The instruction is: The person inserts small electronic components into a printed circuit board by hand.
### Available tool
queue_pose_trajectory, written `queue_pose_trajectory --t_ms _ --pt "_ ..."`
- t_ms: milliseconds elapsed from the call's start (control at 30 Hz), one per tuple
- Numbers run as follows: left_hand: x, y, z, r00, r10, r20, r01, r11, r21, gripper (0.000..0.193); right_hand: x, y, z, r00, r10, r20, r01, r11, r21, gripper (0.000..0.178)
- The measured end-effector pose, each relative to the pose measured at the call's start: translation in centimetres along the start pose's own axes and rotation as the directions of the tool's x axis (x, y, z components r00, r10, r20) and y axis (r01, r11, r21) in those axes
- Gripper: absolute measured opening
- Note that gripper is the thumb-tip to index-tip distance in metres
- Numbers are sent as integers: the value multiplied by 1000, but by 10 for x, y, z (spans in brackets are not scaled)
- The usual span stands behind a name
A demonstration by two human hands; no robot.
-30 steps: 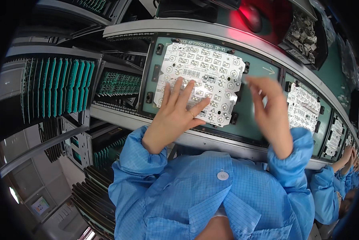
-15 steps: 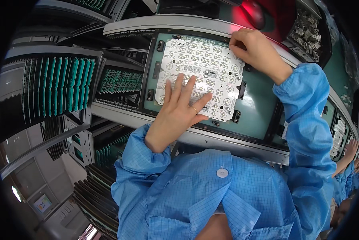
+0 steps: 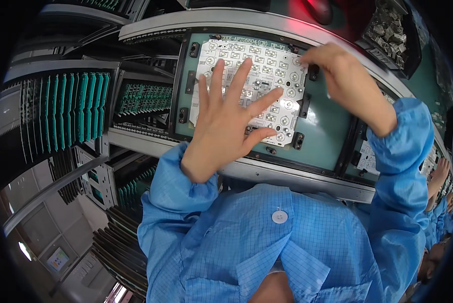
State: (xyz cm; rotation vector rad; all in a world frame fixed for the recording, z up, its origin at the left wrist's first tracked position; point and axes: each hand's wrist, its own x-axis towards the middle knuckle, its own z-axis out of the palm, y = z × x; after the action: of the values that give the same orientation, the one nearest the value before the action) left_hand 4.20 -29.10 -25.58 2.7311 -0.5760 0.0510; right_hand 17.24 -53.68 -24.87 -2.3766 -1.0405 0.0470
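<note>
A white circuit board [image 3: 274, 63] with rows of small square components and round pads lies in a dark-framed green fixture [image 3: 321, 141]. My left hand [image 3: 221, 116] is spread over the left and middle of the board, fingers apart, holding nothing. At the board's upper right corner is my right hand [image 3: 342, 73], its fingers curled and fingertips close together. The wrist and back of that hand hide whatever is between the fingers, if anything. Small black clamps [image 3: 303, 106] stand around the board's edges.
Racks of green circuit boards [image 3: 67, 111] stand at the left. A black bin of small metal parts [image 3: 390, 35] sits at the upper right, near a computer mouse [image 3: 319, 11] in red light. Another fixture with a white board [image 3: 370, 157] lies to the right, and another person's hand [image 3: 438, 177] shows beyond.
The left hand has spread wider and reaches farther up the board. My right hand has shifted right and down, its wrist turned. The whole view has moved slightly.
</note>
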Motion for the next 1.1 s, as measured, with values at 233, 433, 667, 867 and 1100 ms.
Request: queue_pose_trajectory --t_ms 233,433,667,867,1100 --pt "5 -3 24 994 -80 75 75 995 59 69 -16 13 -25 999 48 -20 -50 996 -78 33" --pt "5 9 24 985 -133 109 128 990 54 66 -12 21 -26 1000 17 16 -15 997 -71 31" --pt "2 18 32 986 -141 87 139 990 26 71 3 14 -20 990 -66 121 69 997 -24 31" --pt "0 17 34 985 -163 65 162 987 16 72 15 25 -3 994 39 98 -43 998 35 40" --pt "3 20 35 985 -168 49 168 986 0 70 18 33 8 987 -54 153 28 985 170 44"
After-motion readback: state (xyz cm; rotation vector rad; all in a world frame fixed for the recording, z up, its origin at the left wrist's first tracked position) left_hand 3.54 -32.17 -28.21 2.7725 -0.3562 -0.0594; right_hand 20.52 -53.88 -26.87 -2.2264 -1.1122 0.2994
